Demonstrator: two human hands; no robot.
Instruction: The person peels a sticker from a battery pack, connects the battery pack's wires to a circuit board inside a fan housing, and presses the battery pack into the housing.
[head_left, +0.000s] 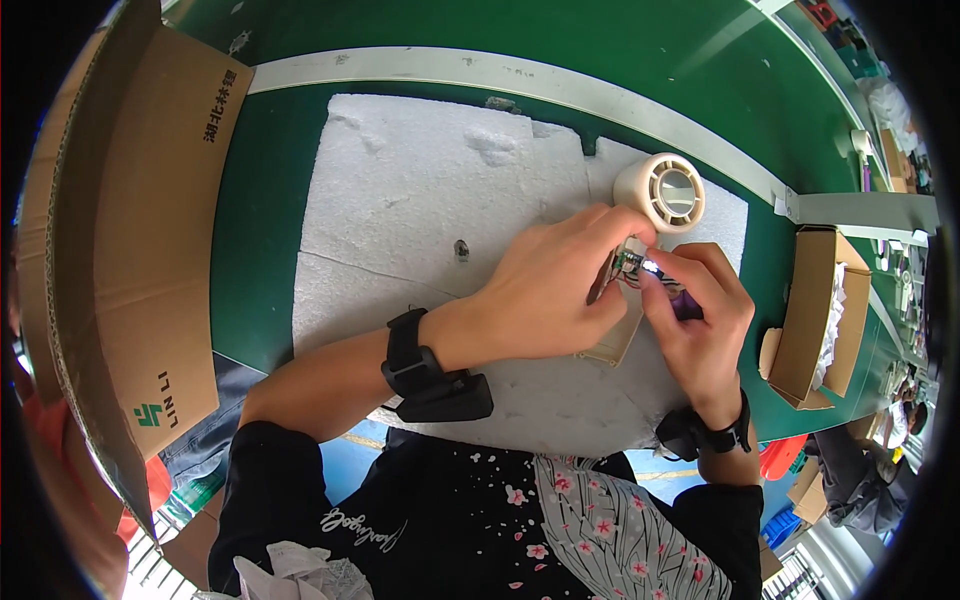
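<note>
Both hands meet over the right part of a white foam sheet (400,190). Thumb and fingers of my left hand (555,280) are closed on a small green circuit board (628,262) with thin wires. My right hand (705,310) pinches the board's other end, beside a bright white light glowing on it. Under the right fingers shows a purple cylinder (687,305), partly hidden. Just beyond the fingertips, a cream round fan head (660,193) with a slotted rim rests on the foam. A cream plastic shell (612,345) lies below my hands, mostly covered by them.
A tall cardboard box (150,230) stands at the left edge of the green table (255,230). To the right, a smaller open carton (820,315) holds white packing material. A pale metal strip (450,65) crosses behind the foam. Other people are partly visible at both sides.
</note>
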